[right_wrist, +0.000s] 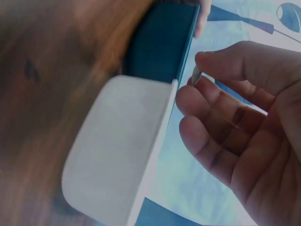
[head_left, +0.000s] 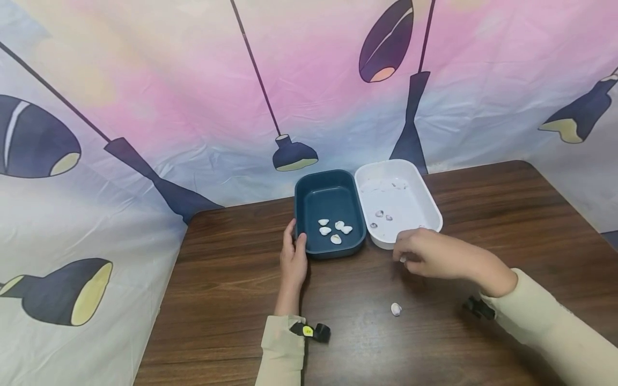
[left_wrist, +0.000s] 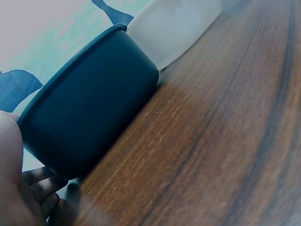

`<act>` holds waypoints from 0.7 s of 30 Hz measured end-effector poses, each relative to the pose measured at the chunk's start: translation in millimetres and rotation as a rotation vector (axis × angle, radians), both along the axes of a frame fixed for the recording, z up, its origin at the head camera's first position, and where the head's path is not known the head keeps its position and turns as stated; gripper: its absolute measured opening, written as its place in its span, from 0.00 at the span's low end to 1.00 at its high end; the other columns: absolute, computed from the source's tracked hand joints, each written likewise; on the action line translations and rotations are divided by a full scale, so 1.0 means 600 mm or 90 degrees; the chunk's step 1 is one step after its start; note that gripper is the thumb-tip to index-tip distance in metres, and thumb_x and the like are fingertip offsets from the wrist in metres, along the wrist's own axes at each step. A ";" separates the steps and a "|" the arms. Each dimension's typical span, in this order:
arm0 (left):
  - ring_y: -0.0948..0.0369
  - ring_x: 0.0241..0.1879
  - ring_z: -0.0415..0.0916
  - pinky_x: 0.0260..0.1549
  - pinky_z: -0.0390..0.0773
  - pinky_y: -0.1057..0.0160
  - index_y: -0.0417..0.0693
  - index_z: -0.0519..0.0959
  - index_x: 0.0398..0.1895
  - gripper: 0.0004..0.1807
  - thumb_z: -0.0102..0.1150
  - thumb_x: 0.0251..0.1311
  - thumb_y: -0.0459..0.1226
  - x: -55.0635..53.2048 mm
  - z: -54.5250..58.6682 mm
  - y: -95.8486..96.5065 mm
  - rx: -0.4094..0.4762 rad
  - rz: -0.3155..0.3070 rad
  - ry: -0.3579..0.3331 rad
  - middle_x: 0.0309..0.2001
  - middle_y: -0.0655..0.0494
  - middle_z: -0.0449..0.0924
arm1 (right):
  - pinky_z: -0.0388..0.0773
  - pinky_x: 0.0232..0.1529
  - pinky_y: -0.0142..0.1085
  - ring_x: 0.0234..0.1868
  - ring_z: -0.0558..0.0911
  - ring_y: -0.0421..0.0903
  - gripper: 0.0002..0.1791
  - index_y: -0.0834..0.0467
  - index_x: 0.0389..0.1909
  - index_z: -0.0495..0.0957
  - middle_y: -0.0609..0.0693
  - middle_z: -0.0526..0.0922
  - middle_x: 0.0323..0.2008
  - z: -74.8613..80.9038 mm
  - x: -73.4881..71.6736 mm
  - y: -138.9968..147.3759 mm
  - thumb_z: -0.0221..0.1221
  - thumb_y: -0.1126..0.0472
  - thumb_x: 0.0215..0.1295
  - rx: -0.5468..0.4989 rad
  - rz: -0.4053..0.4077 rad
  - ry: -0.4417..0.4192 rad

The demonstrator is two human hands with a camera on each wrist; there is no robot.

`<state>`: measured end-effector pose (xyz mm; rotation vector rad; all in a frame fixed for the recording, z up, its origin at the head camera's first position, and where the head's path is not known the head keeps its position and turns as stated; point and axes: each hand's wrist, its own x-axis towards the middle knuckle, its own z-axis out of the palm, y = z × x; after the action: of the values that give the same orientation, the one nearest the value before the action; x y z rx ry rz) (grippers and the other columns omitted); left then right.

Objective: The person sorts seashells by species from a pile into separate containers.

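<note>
My right hand [head_left: 427,254] is in front of the near edge of a white tray [head_left: 422,187]. Between its thumb and fingertips it pinches a small seashell [right_wrist: 196,75], seen edge-on in the right wrist view. My left hand [head_left: 293,262] holds the left side of a dark teal tray [head_left: 328,185] near its front corner, with the thumb by the rim and fingers against the outer wall. Several whitish seashells [head_left: 336,239] lie in the teal tray. Toward the front of the white tray sit small purplish seashells [head_left: 379,213]. One more seashell [head_left: 396,309] lies on the table.
Both trays stand side by side at the back of the brown wooden table [head_left: 232,279]. Behind it hangs a cloth backdrop [head_left: 193,80] printed with lamps. Wrist cameras are strapped on the left wrist [head_left: 311,331] and right wrist [head_left: 478,308].
</note>
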<state>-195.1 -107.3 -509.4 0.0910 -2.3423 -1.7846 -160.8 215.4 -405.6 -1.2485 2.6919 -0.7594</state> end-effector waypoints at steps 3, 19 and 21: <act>0.49 0.77 0.61 0.75 0.59 0.39 0.59 0.63 0.82 0.28 0.46 0.83 0.45 0.000 -0.001 0.000 0.003 -0.003 0.002 0.79 0.49 0.64 | 0.80 0.37 0.36 0.34 0.78 0.38 0.12 0.56 0.35 0.87 0.42 0.84 0.34 0.009 -0.013 0.005 0.66 0.76 0.57 0.000 -0.011 0.003; 0.49 0.78 0.61 0.75 0.58 0.39 0.60 0.63 0.82 0.28 0.46 0.83 0.46 -0.003 -0.004 -0.001 -0.003 -0.001 -0.003 0.79 0.50 0.64 | 0.80 0.38 0.42 0.32 0.79 0.42 0.13 0.60 0.31 0.88 0.46 0.87 0.31 -0.007 -0.125 0.032 0.62 0.79 0.54 0.043 -0.055 -0.019; 0.49 0.78 0.61 0.75 0.58 0.39 0.61 0.63 0.82 0.28 0.46 0.83 0.46 -0.002 -0.004 -0.001 -0.004 0.000 -0.004 0.79 0.50 0.64 | 0.81 0.40 0.43 0.33 0.80 0.43 0.13 0.60 0.31 0.88 0.47 0.87 0.31 -0.017 -0.136 0.032 0.62 0.79 0.54 0.056 -0.064 -0.031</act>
<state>-196.5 -107.9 -511.5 0.0947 -2.3525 -1.7785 -242.2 234.5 -415.7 -1.0684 2.7336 -0.6659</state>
